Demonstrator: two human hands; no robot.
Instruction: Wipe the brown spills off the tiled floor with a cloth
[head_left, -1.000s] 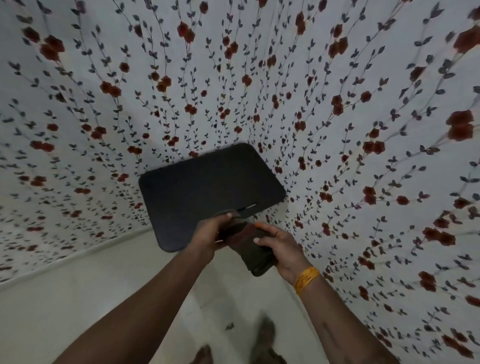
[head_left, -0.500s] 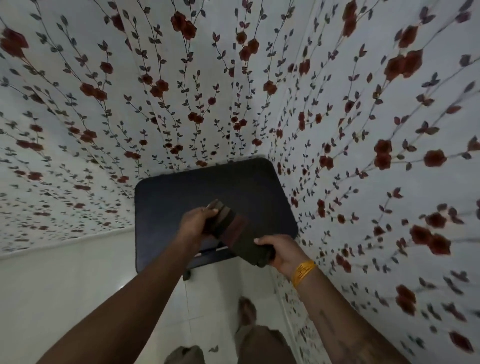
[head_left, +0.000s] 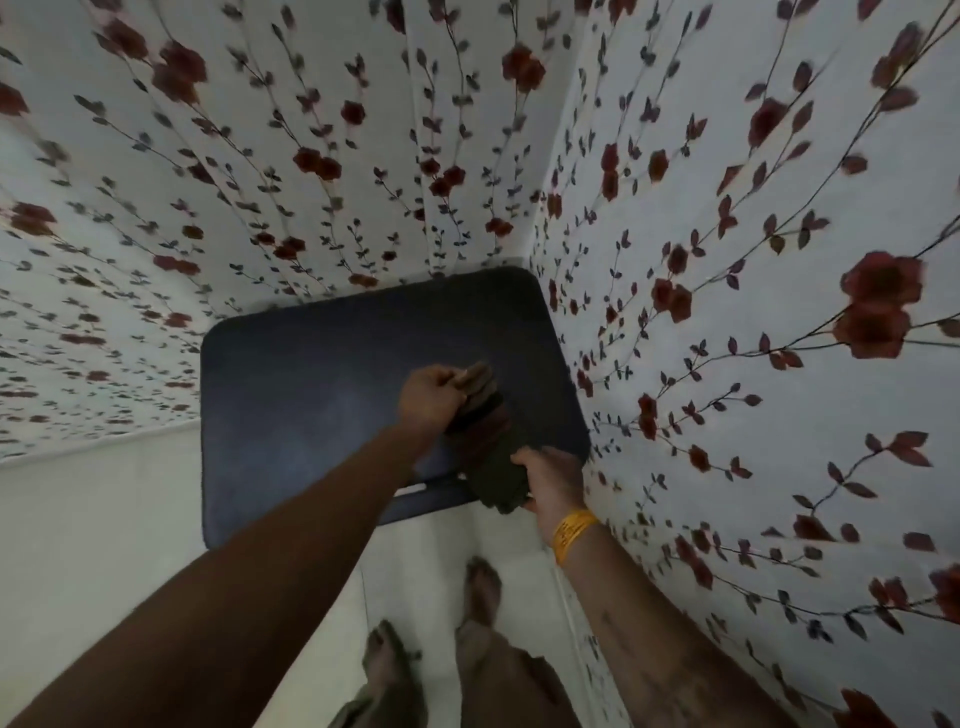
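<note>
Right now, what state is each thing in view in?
cloth: folded, off the floor, held at both ends.
left hand: closed on the cloth's far end.
right hand: closed on its near end.
dark table: standing in the wall corner.
tiled floor: no brown spill visible.

Folded cloth (head_left: 496, 441) between both hands

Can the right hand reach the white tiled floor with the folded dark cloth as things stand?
Probably not yet: the right hand and left hand hold the folded dark cloth above the dark table; the white tiled floor lies well below.
</note>
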